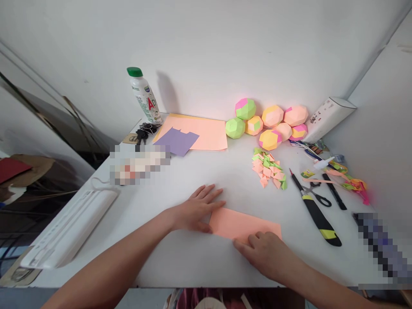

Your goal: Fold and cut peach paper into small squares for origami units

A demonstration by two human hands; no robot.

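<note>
A folded peach-orange paper sheet (240, 223) lies on the white table (180, 253) near its front edge. My left hand (196, 208) rests flat on the sheet's left corner, fingers stretched out and together. Over the sheet's front right edge my right hand (265, 249) presses down, fingers curled against the paper. Neither hand lifts the sheet.
Behind are a stack of peach and purple paper (193, 133), a bottle (144, 96), keys (143, 131), several paper balls (270, 122), small folded paper pieces (268, 169), scissors (317, 195), a utility knife (317, 214) and a pen (334, 191). A white power strip (69, 227) lies left.
</note>
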